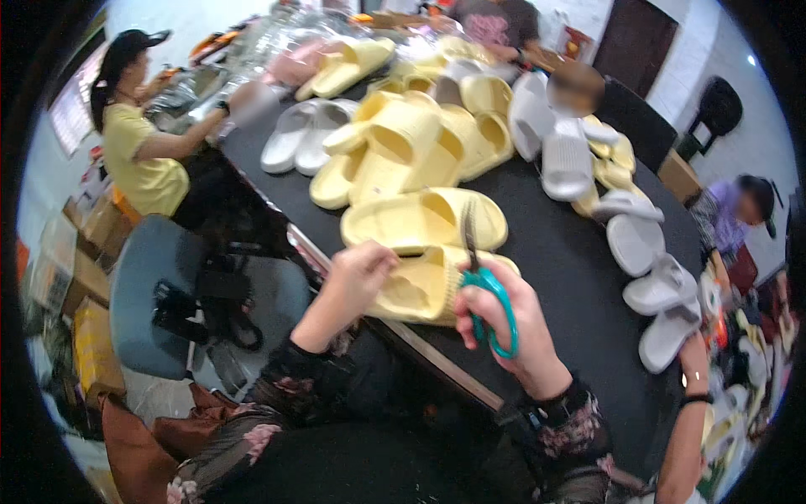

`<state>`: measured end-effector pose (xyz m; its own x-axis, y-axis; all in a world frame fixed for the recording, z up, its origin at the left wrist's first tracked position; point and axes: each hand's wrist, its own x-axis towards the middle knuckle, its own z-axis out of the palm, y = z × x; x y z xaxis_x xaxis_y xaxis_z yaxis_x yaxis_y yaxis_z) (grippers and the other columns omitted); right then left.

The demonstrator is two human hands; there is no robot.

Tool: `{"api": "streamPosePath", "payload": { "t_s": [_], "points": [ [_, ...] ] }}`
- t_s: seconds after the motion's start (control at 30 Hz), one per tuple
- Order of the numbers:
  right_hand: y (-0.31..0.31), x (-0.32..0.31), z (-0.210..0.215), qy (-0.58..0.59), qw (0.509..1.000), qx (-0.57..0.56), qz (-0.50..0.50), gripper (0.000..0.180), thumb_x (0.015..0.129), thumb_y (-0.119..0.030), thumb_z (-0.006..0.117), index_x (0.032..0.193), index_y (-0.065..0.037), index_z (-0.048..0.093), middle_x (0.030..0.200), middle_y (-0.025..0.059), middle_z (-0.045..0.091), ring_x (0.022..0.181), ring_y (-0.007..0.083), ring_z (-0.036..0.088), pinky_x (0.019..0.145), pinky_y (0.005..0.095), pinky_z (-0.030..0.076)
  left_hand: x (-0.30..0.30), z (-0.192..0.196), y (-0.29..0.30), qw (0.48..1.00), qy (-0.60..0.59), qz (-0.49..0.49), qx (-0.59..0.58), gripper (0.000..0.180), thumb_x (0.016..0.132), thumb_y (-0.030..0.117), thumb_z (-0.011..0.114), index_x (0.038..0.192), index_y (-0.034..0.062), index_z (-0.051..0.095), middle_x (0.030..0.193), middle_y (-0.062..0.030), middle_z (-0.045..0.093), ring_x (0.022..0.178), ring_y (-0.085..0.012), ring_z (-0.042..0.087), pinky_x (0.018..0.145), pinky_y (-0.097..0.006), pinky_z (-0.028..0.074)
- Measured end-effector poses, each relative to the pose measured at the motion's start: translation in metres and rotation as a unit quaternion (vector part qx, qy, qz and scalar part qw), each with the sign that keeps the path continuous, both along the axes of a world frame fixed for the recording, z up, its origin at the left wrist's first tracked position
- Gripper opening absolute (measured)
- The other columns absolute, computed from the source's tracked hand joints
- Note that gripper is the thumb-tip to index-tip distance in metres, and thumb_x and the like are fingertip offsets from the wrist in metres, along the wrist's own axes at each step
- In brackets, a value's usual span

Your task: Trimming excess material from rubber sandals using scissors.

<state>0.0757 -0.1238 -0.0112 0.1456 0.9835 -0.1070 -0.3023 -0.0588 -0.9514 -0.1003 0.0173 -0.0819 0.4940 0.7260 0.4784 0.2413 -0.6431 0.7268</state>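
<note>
My right hand (pixel 533 340) is closed around a pair of scissors (pixel 508 319) with teal handles, the dark blades pointing away from me. It is over the right part of a pale yellow slide slipper (pixel 411 301) lying at the table's near edge. By that slipper's left end, my left hand (pixel 342 290) has its fingers pinched together. Whatever may be between them is too small to make out. Just beyond lies another yellow slipper (pixel 382 225), its strap toward the right.
A heap of yellow slippers (pixel 399 139) covers the middle of the black table (pixel 562 286). Grey-white slippers (pixel 636 244) line its right side. A grey chair (pixel 155 294) stands at the left. Co-workers are around the table; one's forearm (pixel 684 437) reaches in at lower right.
</note>
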Motion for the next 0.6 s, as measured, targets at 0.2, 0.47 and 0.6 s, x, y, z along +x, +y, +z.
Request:
{"api": "streamPosePath", "payload": {
  "t_s": [0.2, 0.47, 0.6],
  "points": [
    [-0.002, 0.005, -0.012, 0.109, 0.983, -0.096, 0.108, 0.033, 0.088, -0.017, 0.060, 0.115, -0.002, 0.048, 0.076, 0.0030, 0.057, 0.058, 0.0078, 0.057, 0.045, 0.0195, 0.047, 0.017, -0.002, 0.007, 0.996, -0.040, -0.012, -0.080, 0.007, 0.088, 0.003, 0.058, 0.087, -0.0032, 0.061, 0.073, 0.0001, 0.056, 0.061, -0.0045, 0.051, 0.053, -0.020, 0.044],
    [-0.004, -0.006, -0.029, 0.129, 0.967, -0.167, 0.144, 0.031, 0.090, -0.020, 0.056, 0.114, -0.003, 0.048, 0.077, 0.0036, 0.058, 0.061, 0.0100, 0.059, 0.045, 0.0223, 0.050, 0.018, 0.000, -0.002, 0.985, -0.095, -0.010, -0.144, 0.008, 0.090, 0.005, 0.056, 0.090, -0.0022, 0.061, 0.074, 0.0000, 0.056, 0.061, -0.0044, 0.052, 0.054, -0.019, 0.046],
    [-0.002, -0.006, -0.034, 0.117, 0.969, -0.164, 0.143, 0.032, 0.090, -0.020, 0.057, 0.114, -0.002, 0.048, 0.077, 0.0035, 0.057, 0.060, 0.0100, 0.059, 0.045, 0.0221, 0.050, 0.021, 0.005, -0.005, 0.976, -0.117, -0.008, -0.182, 0.010, 0.091, 0.006, 0.056, 0.092, -0.0025, 0.061, 0.075, -0.0004, 0.057, 0.061, -0.0050, 0.052, 0.055, -0.020, 0.046]
  ]
}}
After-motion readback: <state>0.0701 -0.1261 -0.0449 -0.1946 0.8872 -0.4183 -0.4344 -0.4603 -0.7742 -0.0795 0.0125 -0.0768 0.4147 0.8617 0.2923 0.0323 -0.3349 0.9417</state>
